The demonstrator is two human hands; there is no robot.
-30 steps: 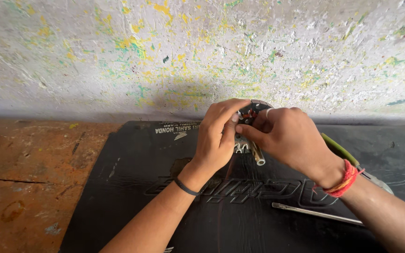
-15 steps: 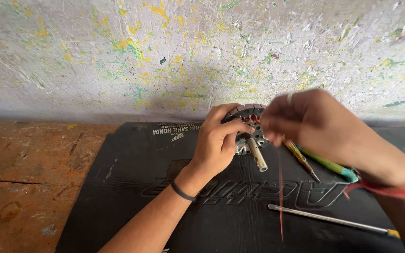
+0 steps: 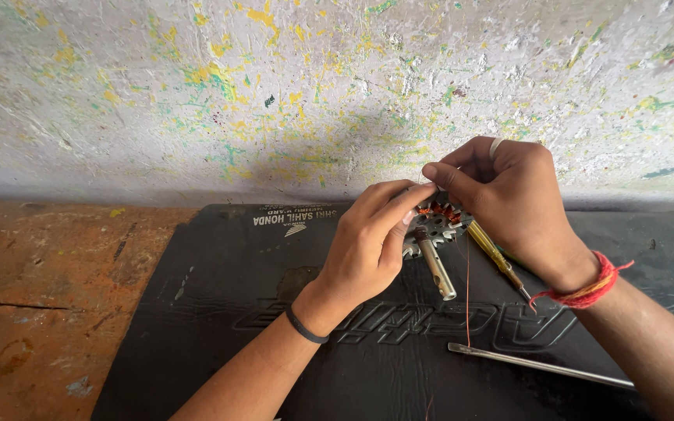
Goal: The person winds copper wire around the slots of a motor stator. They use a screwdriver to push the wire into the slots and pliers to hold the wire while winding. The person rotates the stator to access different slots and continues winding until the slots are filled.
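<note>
The left hand (image 3: 368, 242) grasps a small toothed stator core (image 3: 434, 224) from its left side, fingers curled around the rim and thumb pressed against the top, holding it raised just above the black rubber mat (image 3: 220, 312) at the far middle of the mat. The right hand (image 3: 509, 199) comes in from the right with thumb and forefinger pinched together over the top of the core, seemingly nipping a thin copper wire (image 3: 467, 288) that hangs straight down from the windings toward the mat. A steel shaft (image 3: 437, 269) sticks out of the core toward the viewer. To lay the turn well, the left hand should probably keep the core steady and turned so the slot in use faces up, while the right keeps the wire taut and seats it low between the teeth without kinking it or scraping it on a tooth edge. Just right of the core a yellow-handled screwdriver (image 3: 494, 256) lies slanted on the mat, and nearer lies a long thin metal rod (image 3: 540, 364). The mat rests on a worn orange-brown bench (image 3: 40, 288) against a paint-flecked wall (image 3: 196, 93).
</note>
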